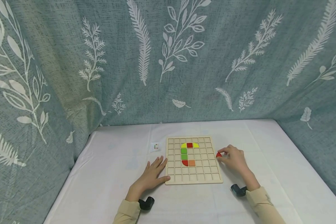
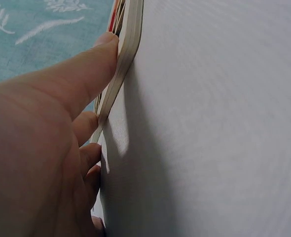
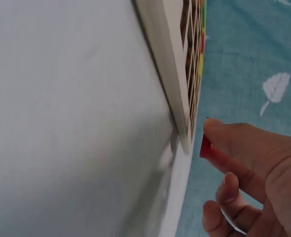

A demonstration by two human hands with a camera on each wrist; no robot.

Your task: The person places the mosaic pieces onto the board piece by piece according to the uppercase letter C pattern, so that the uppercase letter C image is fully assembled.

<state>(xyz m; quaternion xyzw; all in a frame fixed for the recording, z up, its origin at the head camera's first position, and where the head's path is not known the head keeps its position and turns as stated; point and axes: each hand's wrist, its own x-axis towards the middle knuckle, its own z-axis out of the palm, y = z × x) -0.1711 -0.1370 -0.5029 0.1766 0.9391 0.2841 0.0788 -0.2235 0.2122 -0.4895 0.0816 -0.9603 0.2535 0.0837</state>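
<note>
A wooden grid board (image 1: 194, 182) lies on the white table, with several coloured tiles set in its upper left cells: yellow, red, green and orange. My left hand (image 1: 149, 176) rests at the board's left edge, fingers spread and straight, thumb on the lower left corner. In the left wrist view the thumb (image 2: 93, 74) lies along the board's rim. My right hand (image 1: 235, 158) pinches a red tile (image 1: 219, 155) between thumb and forefinger just off the board's right edge. The right wrist view shows this red tile (image 3: 204, 146) edge-on, the other fingers loosely curled.
A small printed pattern card (image 1: 156, 147) lies left of the board's upper corner. White cloth covers the table (image 1: 100, 168). Behind it hangs a blue-green leaf-patterned curtain (image 1: 156, 102). Black wrist cameras (image 1: 147, 203) sit on both forearms.
</note>
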